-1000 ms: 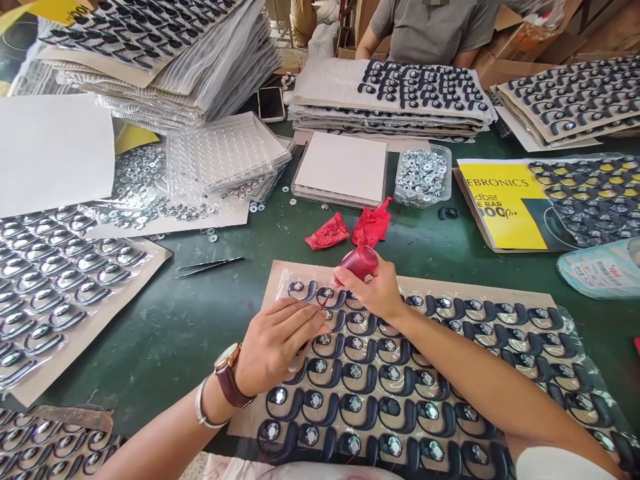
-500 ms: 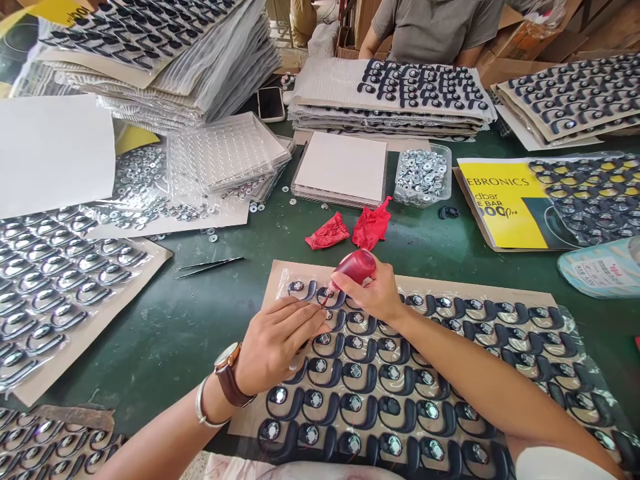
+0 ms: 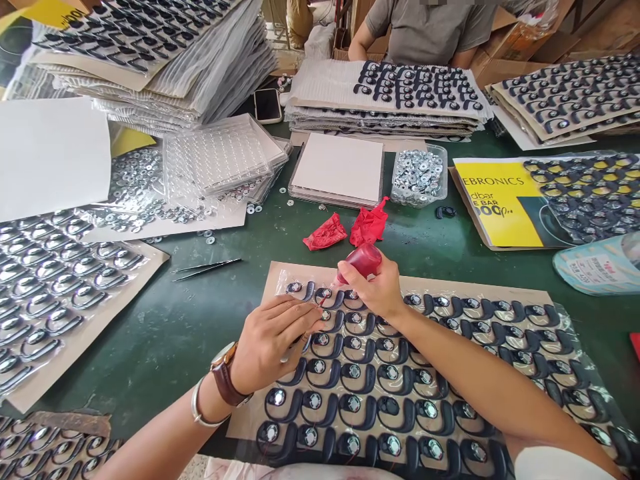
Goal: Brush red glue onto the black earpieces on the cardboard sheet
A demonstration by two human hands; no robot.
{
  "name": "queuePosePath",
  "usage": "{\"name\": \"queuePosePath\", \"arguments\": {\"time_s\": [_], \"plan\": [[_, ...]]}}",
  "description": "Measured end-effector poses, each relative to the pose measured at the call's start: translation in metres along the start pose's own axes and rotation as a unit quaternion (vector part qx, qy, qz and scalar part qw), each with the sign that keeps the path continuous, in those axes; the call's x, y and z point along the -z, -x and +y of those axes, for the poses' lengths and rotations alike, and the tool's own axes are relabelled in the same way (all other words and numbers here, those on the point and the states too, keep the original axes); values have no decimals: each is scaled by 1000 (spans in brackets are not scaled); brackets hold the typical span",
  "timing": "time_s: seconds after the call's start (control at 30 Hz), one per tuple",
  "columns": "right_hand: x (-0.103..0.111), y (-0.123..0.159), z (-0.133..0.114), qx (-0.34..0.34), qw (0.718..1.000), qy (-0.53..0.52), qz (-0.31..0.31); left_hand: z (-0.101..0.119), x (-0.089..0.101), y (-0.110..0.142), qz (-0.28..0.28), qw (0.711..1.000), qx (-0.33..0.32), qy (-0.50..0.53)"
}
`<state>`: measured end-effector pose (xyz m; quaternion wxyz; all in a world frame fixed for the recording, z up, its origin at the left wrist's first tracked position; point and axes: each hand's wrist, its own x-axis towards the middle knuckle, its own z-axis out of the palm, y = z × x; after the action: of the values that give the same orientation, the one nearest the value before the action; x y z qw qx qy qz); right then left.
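My right hand is wrapped round a small red squeeze bottle, tilted with its pale tip down and left over the top row of parts. My left hand, wearing a watch and a bangle, has its fingertips closed at a thin red wire that rises to a speaker part. Under both hands lies a tray of black hook-shaped earphone parts with round silver speakers, in clear plastic on brown card. My left palm and fingers cover some of the parts.
Tweezers lie at left, red crumpled pieces ahead. A tub of metal washers, a white-topped stack and loose washers stand beyond. Stacked part trays sit before another person in grey.
My right hand has lifted the red bottle slightly up and to the right, so its tip is away from the wire. My left hand has stayed nearly in place; the view shifts slightly.
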<state>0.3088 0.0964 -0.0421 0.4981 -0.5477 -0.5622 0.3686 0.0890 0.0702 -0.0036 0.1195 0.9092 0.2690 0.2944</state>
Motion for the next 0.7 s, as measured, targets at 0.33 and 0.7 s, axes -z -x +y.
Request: {"name": "queuePosePath", "arguments": {"time_s": [0.33,0.7], "plan": [[0,-2,-3,8,999,43,-13,-2,0,-2,17,998,37,40],[4,0,-8,19,998,53,-8,-9,2,-8,36,991,95,89]]}}
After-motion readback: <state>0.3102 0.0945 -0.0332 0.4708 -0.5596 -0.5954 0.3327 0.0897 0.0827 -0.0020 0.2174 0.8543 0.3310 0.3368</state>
